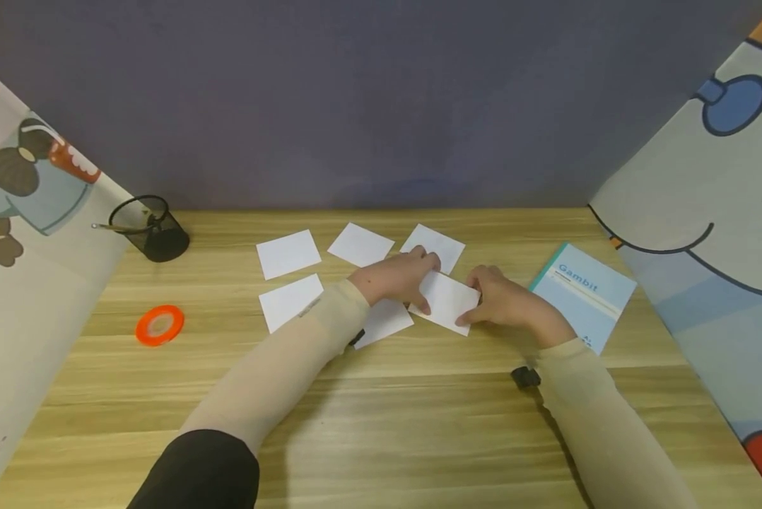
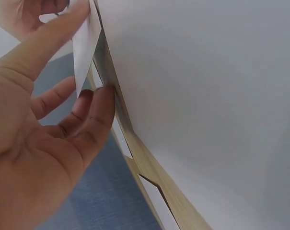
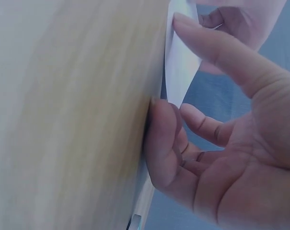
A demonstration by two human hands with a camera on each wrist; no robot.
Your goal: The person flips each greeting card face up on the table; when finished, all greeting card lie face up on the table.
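One white card [image 1: 446, 301] sits at nine o'clock from the blue notebook [image 1: 584, 291]; our left hand [image 1: 401, 277], half-curled, grips its ten-o'clock side, our right hand [image 1: 503, 300] likewise its three; we should pinch lightly, evenly.

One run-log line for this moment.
left hand: grips white card | right hand: grips same card, opposite side | other white cards: on table | notebook: at right

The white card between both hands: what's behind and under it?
Beyond the held card lies another white card, partly covered by the left hand. In the head view, whatever is directly beneath the held card is hidden by the card itself.
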